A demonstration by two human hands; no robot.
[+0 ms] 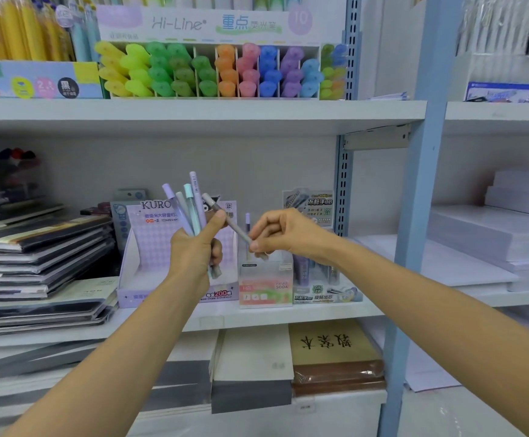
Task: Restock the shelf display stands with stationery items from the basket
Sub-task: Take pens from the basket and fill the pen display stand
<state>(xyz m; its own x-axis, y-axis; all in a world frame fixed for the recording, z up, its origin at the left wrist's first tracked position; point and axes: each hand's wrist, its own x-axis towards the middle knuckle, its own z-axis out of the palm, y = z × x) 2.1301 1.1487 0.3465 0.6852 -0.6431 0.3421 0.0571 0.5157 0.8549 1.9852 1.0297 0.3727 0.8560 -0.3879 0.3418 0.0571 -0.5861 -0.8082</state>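
- The left hand (pixel 193 250) is closed around a fanned bunch of pens (pixel 190 206), pastel purple, grey and teal, held upright in front of the purple KURO display box (pixel 149 266) on the middle shelf (pixel 256 316).
- The right hand (pixel 283 236) pinches the lower end of one grey pen (pixel 230 223) between thumb and fingers (pixel 256 246); the pen slants up to the left, and its upper part lies against the left thumb, so it sits between both hands.
- Just below the right hand stands a small clear display stand (pixel 264 280) marked "Fruit Soda", with one purple pen (pixel 247 220) upright in it; it looks like the likely place for the grey pen, though I cannot be sure.
- Risk: pulling the grey pen free could drag its neighbours, since the left grip is loose and fanned; a pen could drop behind the boxes.
- Risk: lowering the pen blindly could knock the lone purple pen or tip the light clear stand.
- Hidden: the basket is not in view, the lower ends of the bunch are covered by the left hand, and the inside of the KURO box is blocked by the arm.
- The small print on the pens is too blurred to read.
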